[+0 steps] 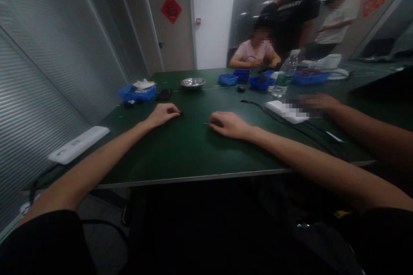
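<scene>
My left hand (164, 114) is over the green table (180, 150), its thumb and fingers pinched on a small black piece (181, 113). To the right, my right hand (229, 124) rests low over the tabletop with its fingers curled. A thin, pale, needle-like rod (206, 123) sticks out from its fingertips toward the left. The two hands are apart, with a stretch of tabletop between them. Behind them stands a shiny metal bowl (192, 83). What kind of piece the left hand holds is too small to tell.
White power strips lie at left (79, 144) and right (287, 111); a co-worker's hand (318, 102) is by the right one. A water bottle (285, 75), blue trays (228, 79) and a blue bin (137, 93) stand farther back. A seated person (256, 49) works across the table.
</scene>
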A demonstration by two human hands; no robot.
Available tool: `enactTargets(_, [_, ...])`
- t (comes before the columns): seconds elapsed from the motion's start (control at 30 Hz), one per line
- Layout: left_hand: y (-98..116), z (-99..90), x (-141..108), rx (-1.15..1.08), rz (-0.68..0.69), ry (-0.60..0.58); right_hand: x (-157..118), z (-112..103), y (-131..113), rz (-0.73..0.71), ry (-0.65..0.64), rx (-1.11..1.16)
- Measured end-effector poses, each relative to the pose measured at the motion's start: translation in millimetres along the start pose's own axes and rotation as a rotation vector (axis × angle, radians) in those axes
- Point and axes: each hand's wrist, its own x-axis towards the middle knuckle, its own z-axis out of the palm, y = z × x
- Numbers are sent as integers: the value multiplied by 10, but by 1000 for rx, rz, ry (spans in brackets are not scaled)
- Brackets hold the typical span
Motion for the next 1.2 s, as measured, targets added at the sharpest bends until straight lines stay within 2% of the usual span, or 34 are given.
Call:
enactTargets(0.1, [416,246,21,-141,93,-103,0,-8,-34,-24,20,12])
enactTargets(0.17, [617,342,4,-178,133,-132,-3,-19,-58,-30,20,17])
enactTargets(0.3, [805,397,-41,-198,213,-169,-9,-33,-87,-39,11,20])
enactTargets(0.93, [786,418,-39,-338,231,-185,-18,37,-135,-94,8,5])
enactTargets(1.2, [874,451,-57,-339,252,-173,14,49,-162,-94,-8,57])
